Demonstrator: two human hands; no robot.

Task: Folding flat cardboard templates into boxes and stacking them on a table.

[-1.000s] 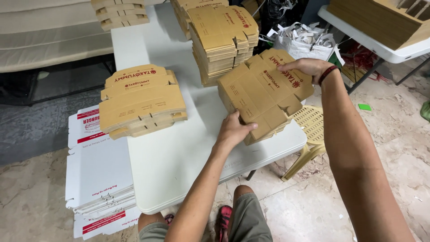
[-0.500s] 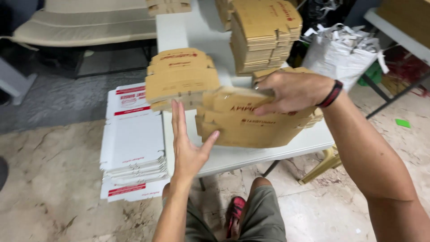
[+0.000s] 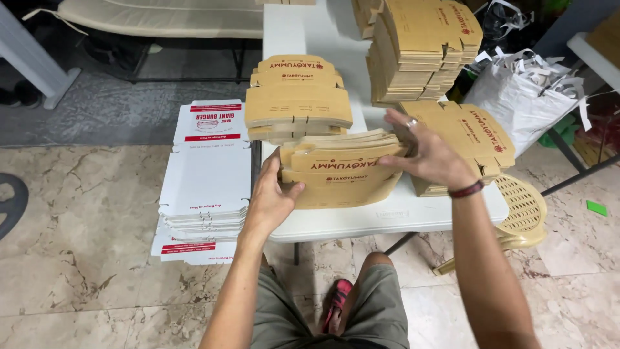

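Observation:
A bundle of flat brown cardboard box blanks [image 3: 339, 174] stands on edge at the front of a white table [image 3: 387, 220]. My left hand [image 3: 274, 194] presses against its left end, fingers wrapped on the edge. My right hand [image 3: 429, 155], with a dark band at the wrist, grips its right end. Behind it lies a pile of the same brown blanks [image 3: 297, 97]. Another brown pile [image 3: 478, 139] sits to the right, partly hidden by my right hand.
A tall stack of brown blanks [image 3: 420, 48] stands at the back of the table. White flat boxes [image 3: 206, 181] are stacked low at the left. A white bag of paper strips [image 3: 529, 97] and a beige plastic chair [image 3: 523, 213] are at the right.
My right hand brought the bundle of blanks from the right pile to the table's front. My left hand, open beside it before, now clamps its left end. The view tilted down.

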